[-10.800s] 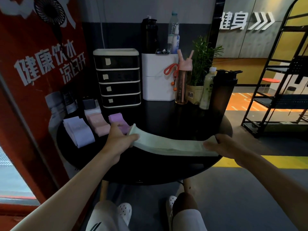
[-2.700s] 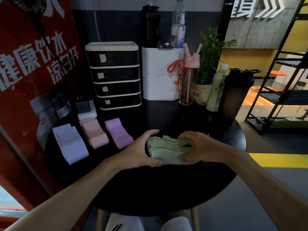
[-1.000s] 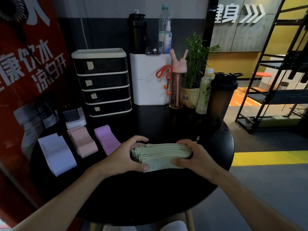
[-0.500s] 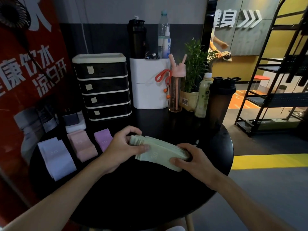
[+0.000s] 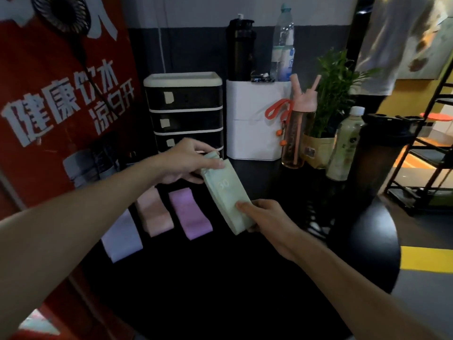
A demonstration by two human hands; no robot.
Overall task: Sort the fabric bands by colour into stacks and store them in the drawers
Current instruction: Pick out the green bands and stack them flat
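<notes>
I see left hand [image 5: 186, 160] and right hand [image 5: 267, 217] gripping the green pile [image 5: 226, 192]; three sorted piles [image 5: 154, 214] lie at the table's [image 5: 220, 290] left edge; drawers [image 5: 186, 114] seem shut, unfilled.

Black table [image 5: 220, 285], three band stacks [image 5: 192, 215], drawer unit [image 5: 186, 114]

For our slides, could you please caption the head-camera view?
Left hand and right hand hold the green band stack beside the purple stack, pink stack and lilac stack, before the drawers.
</notes>
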